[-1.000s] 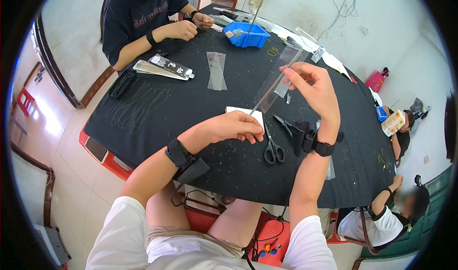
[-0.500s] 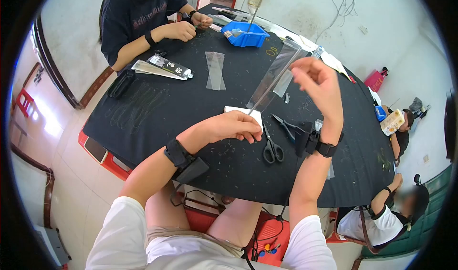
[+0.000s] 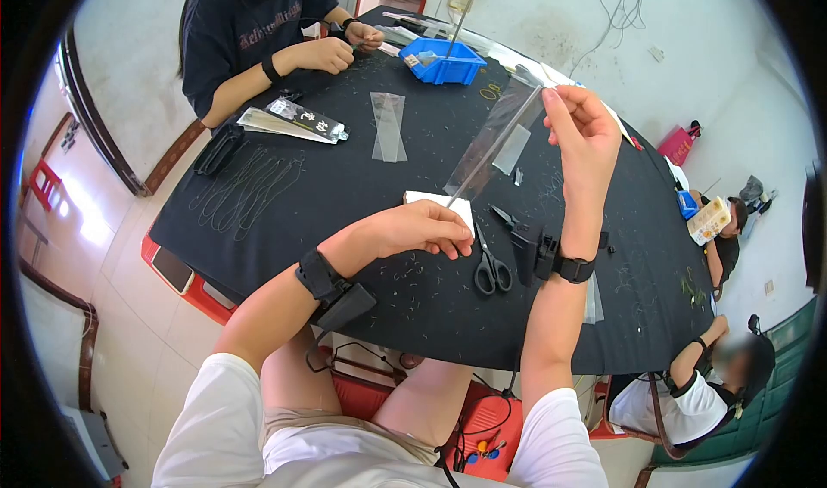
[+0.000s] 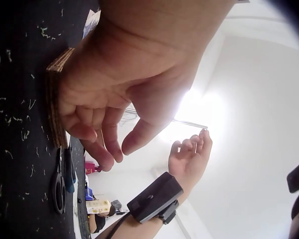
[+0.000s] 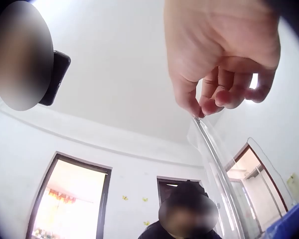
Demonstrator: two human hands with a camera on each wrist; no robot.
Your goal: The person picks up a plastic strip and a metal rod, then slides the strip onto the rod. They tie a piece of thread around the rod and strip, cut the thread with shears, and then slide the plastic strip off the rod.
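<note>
My right hand [image 3: 586, 139], raised above the table, pinches the top end of a thin rod [image 3: 493, 148] between thumb and index finger; the right wrist view shows the tips on the rod [image 5: 217, 159]. A strip of clear film [image 3: 482, 135] lies along the rod. Lower down, my left hand [image 3: 420, 230] has curled fingers round the rod's lower end, partly hidden by the hand. It rests by a white block [image 3: 458, 214], whose brown layered edge [image 4: 55, 107] shows in the left wrist view.
Black scissors [image 3: 493, 273] and pliers [image 3: 502, 217] lie right of the block. Clear strips [image 3: 389, 126], looped threads [image 3: 245, 195], a printed packet [image 3: 306, 124] and a blue bin [image 3: 448, 64] stand further off. Another person [image 3: 250, 40] works across the table.
My right hand has moved up along the rod to its top end, after its fingers stood apart from the rod. The left hand has hardly moved.
</note>
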